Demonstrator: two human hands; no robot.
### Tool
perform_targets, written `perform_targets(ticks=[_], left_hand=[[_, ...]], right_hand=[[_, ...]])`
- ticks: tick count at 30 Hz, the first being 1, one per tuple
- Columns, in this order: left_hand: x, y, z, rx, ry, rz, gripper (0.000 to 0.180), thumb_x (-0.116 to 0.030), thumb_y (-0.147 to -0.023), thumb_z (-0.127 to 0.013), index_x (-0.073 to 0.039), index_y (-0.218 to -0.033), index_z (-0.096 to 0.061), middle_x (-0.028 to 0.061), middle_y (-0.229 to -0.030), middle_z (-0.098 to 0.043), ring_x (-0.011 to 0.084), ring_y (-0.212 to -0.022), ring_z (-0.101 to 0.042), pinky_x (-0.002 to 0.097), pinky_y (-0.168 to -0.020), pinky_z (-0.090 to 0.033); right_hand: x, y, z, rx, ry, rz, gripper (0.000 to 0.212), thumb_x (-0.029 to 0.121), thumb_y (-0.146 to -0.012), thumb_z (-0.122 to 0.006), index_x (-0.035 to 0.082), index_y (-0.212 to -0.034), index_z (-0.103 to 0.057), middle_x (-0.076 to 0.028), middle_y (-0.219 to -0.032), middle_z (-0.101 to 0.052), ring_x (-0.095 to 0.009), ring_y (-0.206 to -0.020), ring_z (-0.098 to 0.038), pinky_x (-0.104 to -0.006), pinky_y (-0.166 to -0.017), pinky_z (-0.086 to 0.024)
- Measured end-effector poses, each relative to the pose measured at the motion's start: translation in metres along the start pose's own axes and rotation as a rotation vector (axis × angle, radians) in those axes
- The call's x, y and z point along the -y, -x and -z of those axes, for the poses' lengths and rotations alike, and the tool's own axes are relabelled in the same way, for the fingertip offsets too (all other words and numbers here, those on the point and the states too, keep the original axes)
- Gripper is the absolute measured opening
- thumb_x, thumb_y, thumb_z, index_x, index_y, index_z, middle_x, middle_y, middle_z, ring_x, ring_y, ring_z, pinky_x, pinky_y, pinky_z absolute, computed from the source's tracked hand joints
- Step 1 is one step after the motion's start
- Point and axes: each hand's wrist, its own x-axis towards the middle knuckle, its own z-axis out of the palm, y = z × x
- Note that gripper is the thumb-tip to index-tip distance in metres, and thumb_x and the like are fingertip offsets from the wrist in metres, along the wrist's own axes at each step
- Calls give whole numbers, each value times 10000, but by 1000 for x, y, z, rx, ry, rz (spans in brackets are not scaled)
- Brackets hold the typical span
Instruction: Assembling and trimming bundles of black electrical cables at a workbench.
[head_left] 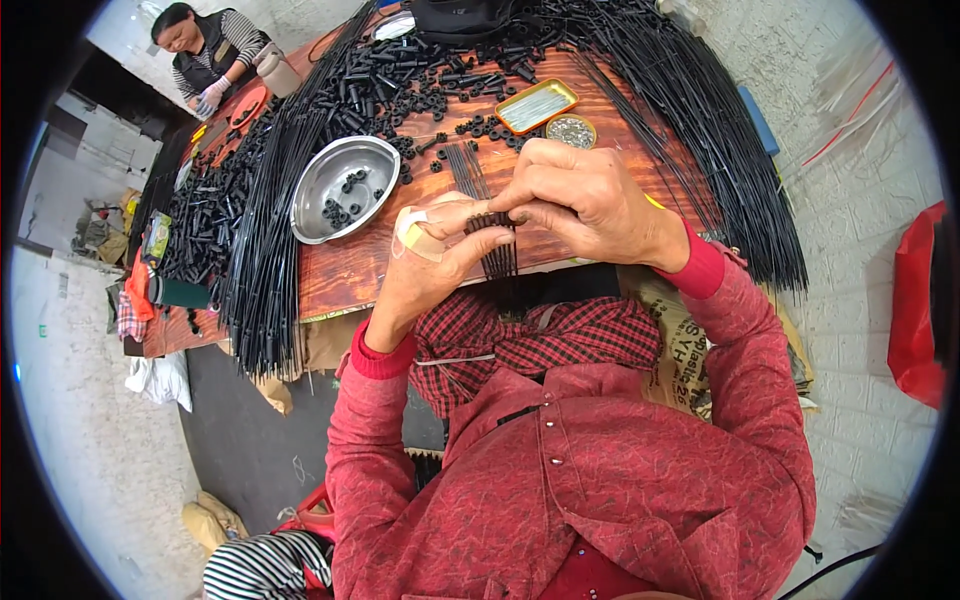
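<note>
Over the table's near edge, both hands meet at a row of thin black rods [498, 262] with small black ribbed pieces [484, 222] across it. My left hand [425, 260], with a pale plaster or tape on its back, is closed round the row between thumb and fingers. My right hand [590, 195] is closed too, its thumb and forefinger pinched at the right end of the ribbed pieces. Whatever lies inside that pinch is hidden by the fingers. To the left stands an oval steel bowl [301, 200] with several small black rings [338, 212] in it.
Behind my hands are a yellow-rimmed tray [511, 127] of thin metal pins and a round tin [571, 131] of small metal parts. Long black rods lie in heaps at left [265, 240] and right [735, 170]. Across the table [345, 275], a gloved person [215, 60] works.
</note>
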Motion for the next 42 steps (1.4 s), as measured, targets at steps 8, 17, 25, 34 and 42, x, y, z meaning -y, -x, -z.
perform_targets(ticks=[8,17,25,34,42], left_hand=[[-8,-2,5,69,-35,74,159,-128,-803,-748,-17,-917,-737,90,-826,-671,217,-735,-628,325,-663,-470],[7,-4,0,50,-17,-30,192,-140,-795,-757,-26,-948,-732,84,-757,-638,201,-619,-570,321,-589,-440],[6,-6,-1,96,40,15,179,-156,-797,-745,-36,-930,-741,87,-758,-627,222,-620,-560,330,-592,-442],[8,-8,1,146,-17,-12,127,-173,-799,-722,-85,-885,-754,81,-774,-625,236,-660,-576,354,-604,-442],[13,-6,1,173,-32,-38,141,-197,-782,-749,-67,-832,-726,88,-743,-596,256,-672,-579,380,-594,-432]], right_hand=[[-4,2,-6,-43,-65,-14,150,24,-798,-708,23,-944,-676,-105,-801,-585,-262,-715,-597,-352,-612,-470],[7,3,-9,-54,264,29,166,31,-779,-719,30,-936,-665,-103,-836,-589,-261,-697,-609,-362,-571,-467],[-10,1,-8,-53,46,73,144,124,-795,-699,64,-886,-604,-78,-826,-560,-266,-682,-613,-365,-508,-476],[8,4,-8,-54,253,13,188,101,-762,-742,63,-923,-652,-78,-821,-569,-262,-646,-617,-362,-529,-475],[10,2,-5,-20,321,63,177,118,-762,-745,72,-901,-644,-67,-824,-558,-251,-630,-603,-351,-519,-471]])
